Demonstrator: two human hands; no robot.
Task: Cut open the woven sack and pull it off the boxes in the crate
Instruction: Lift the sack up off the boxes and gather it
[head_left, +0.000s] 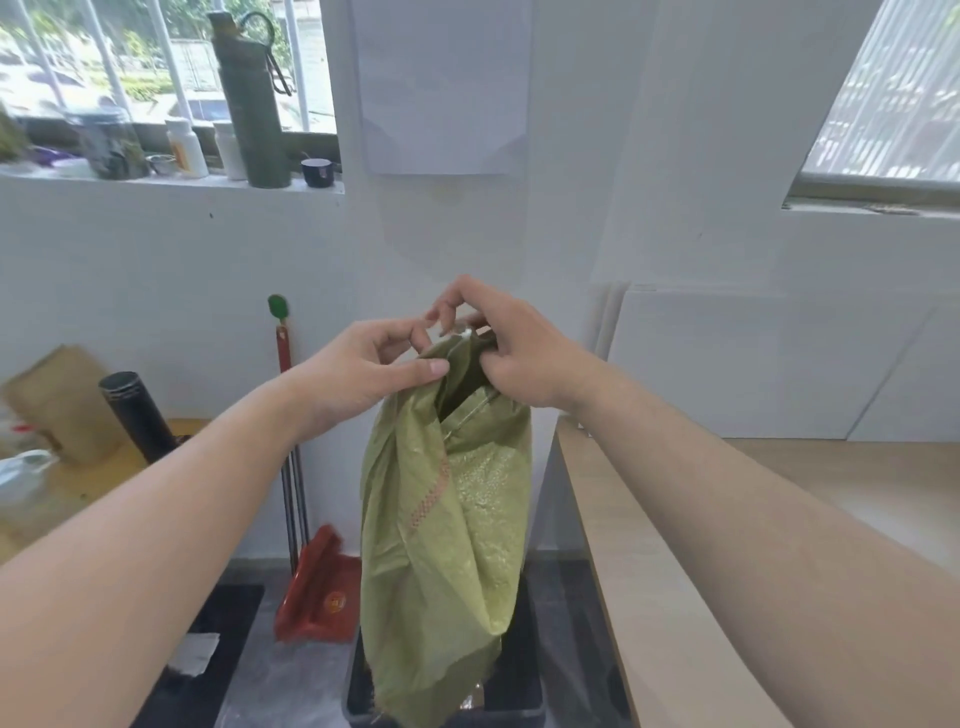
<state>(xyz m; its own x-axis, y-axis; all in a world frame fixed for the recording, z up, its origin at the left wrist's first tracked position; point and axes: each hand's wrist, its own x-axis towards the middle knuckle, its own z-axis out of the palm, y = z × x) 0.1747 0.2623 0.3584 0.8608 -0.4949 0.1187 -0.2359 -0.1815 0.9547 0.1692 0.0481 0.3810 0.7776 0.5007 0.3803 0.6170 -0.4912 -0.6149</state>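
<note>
Green woven sack (447, 525) hangs upright in mid-air, held by its top edge, bottom hem trailing into the dark crate (524, 699) on the floor between the two desks. Frayed threads show at the lower hem; a pale strip, maybe tape or a box edge, shows inside the slit near the top. Boxes themselves mostly hidden; a small glint below the hem is all that can be told.

Left hand (363, 371): thumb and fingers pinched closed on a fold of sack at the top. Right hand (511, 358): fingers curled into the opening, gripping the opposite lip.

Handling judgement: fabric looks thin, light, limp, creasing freely. Slick plastic weave, so likely to slip through a loose pinch. Cut edges will probably fray and shed strands. Best hold is bunched material at the mouth, both sides, lifting straight up so the sack peels off without dragging the contents.
</note>
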